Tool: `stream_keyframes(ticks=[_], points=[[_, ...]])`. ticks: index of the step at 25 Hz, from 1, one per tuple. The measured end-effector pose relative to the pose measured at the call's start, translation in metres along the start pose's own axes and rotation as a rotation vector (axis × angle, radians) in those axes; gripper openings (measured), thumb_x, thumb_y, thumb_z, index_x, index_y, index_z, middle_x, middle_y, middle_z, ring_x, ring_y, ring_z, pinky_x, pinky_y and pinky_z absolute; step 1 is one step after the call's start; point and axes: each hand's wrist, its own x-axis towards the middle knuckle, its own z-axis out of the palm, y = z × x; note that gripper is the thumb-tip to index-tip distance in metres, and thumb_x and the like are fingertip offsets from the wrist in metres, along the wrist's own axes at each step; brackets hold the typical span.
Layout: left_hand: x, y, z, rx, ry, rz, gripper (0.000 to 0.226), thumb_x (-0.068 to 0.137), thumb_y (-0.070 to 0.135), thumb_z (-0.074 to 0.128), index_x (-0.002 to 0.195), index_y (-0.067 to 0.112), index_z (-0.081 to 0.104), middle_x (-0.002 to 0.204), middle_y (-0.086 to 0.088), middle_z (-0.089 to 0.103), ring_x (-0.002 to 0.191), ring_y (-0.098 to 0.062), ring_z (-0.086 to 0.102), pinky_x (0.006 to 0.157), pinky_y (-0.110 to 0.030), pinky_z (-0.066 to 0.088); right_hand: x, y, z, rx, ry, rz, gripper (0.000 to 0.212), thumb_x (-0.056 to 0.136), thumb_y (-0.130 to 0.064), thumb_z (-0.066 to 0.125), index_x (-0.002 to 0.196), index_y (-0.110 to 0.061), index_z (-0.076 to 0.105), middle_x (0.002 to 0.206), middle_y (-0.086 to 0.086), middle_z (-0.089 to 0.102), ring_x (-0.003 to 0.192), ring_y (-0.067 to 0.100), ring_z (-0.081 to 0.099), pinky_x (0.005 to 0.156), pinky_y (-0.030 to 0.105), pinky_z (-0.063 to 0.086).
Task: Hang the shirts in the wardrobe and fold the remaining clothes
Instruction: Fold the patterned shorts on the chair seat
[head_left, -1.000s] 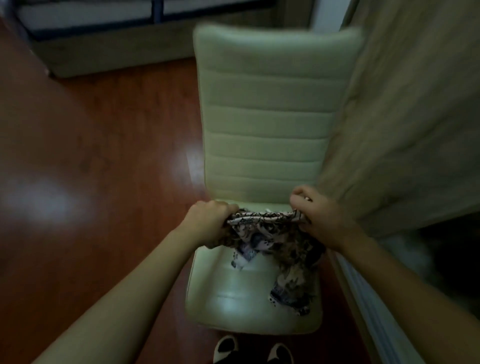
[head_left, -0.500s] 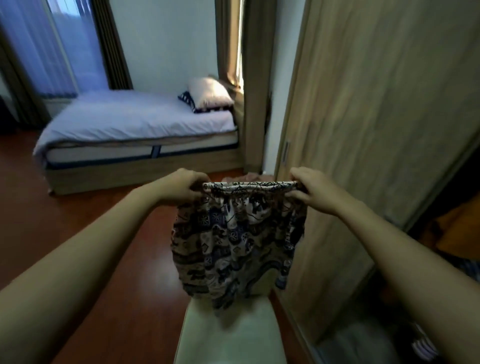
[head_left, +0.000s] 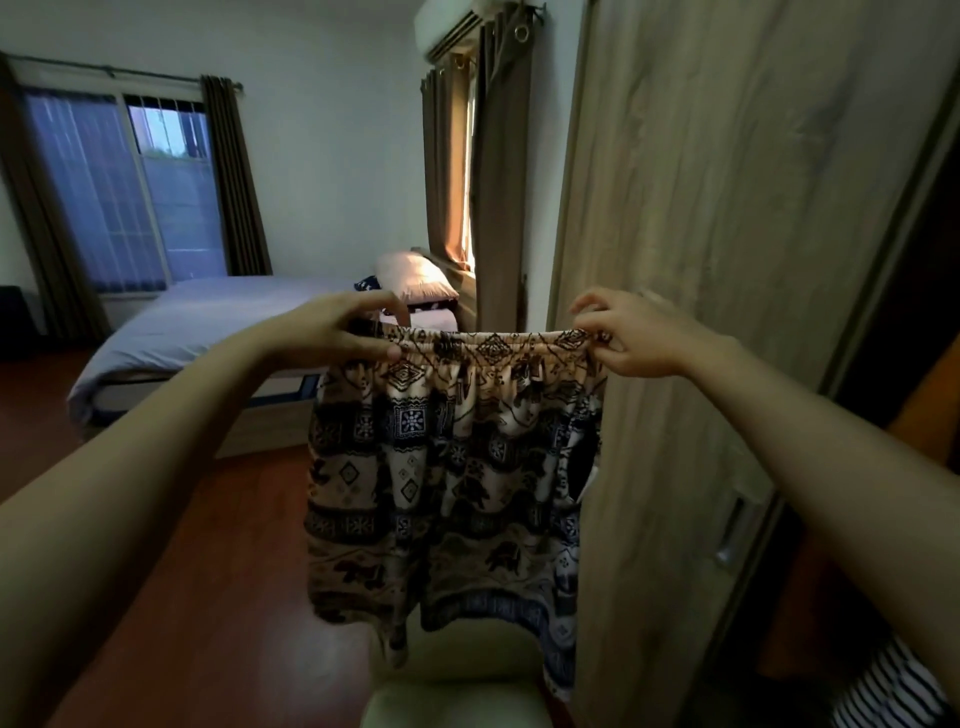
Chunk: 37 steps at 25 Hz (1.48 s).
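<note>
Cut off at the bottom edge and partly covered by the hanging shorts (head_left: 452, 483): pale chair (head_left: 457, 693). Cropped at the lower right corner: striped cloth (head_left: 883, 693), kind unclear. Behind left forearm and shorts: part of the bed (head_left: 208, 322). Too dark to tell inside the wardrobe (head_left: 701, 234).

Dim rm, window (head_left: 124, 192) backlight (edges warped), slight blur.

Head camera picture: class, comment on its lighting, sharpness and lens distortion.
Head view: dim room, lit mainly by the curtained window and a warm strip at the side window; patterned shorts are sharp; wide-angle lens bows the wardrobe door and stretches the forearms.
</note>
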Motion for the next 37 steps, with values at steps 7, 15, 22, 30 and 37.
stream_keyframes(ticks=[7,15,22,30,37], points=[[0.002,-0.034,0.01,0.464,-0.206,-0.192,0.043,0.074,0.058,0.065,0.075,0.015,0.065,0.063,0.003,0.057,0.054,-0.007,0.048,0.053,-0.021,0.033,-0.02,0.011,-0.001,-0.142,0.098,-0.171,0.019,0.08,-0.02,0.06,0.096,-0.026,0.069,0.118,-0.006,0.057,0.107,0.022,0.046,0.087,0.04,0.029],[0.003,-0.05,0.059,0.214,0.12,-0.048,0.011,0.082,0.011,0.07,0.086,0.009,0.061,0.071,0.002,0.056,0.065,-0.015,0.055,0.06,-0.021,0.04,-0.044,0.002,0.058,-0.015,-0.016,0.108,0.055,0.079,-0.069,0.037,0.087,-0.019,0.057,0.086,-0.004,0.06,0.085,0.022,0.061,0.075,0.035,0.039],[0.001,-0.049,0.058,-0.522,0.117,-0.205,0.026,0.086,0.022,0.065,0.108,0.027,0.053,0.096,-0.011,0.06,0.085,-0.019,0.059,0.073,-0.034,0.051,-0.048,-0.003,0.055,1.089,0.129,0.34,0.026,0.087,-0.016,0.063,0.106,-0.016,0.044,0.092,-0.003,0.056,0.077,0.006,0.058,0.059,0.014,0.05],[0.002,-0.016,0.037,-0.488,0.353,-0.167,0.024,0.085,0.014,0.067,0.106,0.017,0.057,0.093,0.0,0.064,0.082,-0.009,0.065,0.064,-0.019,0.055,-0.036,-0.014,0.019,1.269,0.268,0.28,0.015,0.089,-0.006,0.058,0.101,-0.013,0.062,0.08,-0.011,0.072,0.078,0.001,0.066,0.07,0.016,0.052],[0.011,-0.017,0.076,-0.898,0.218,-0.432,0.004,0.085,0.007,0.061,0.088,0.008,0.059,0.071,-0.007,0.066,0.052,-0.012,0.064,0.047,-0.021,0.051,-0.049,-0.02,0.049,1.505,0.065,0.695,0.022,0.079,-0.017,0.071,0.094,-0.003,0.064,0.08,0.006,0.072,0.069,0.015,0.069,0.058,0.022,0.056]])
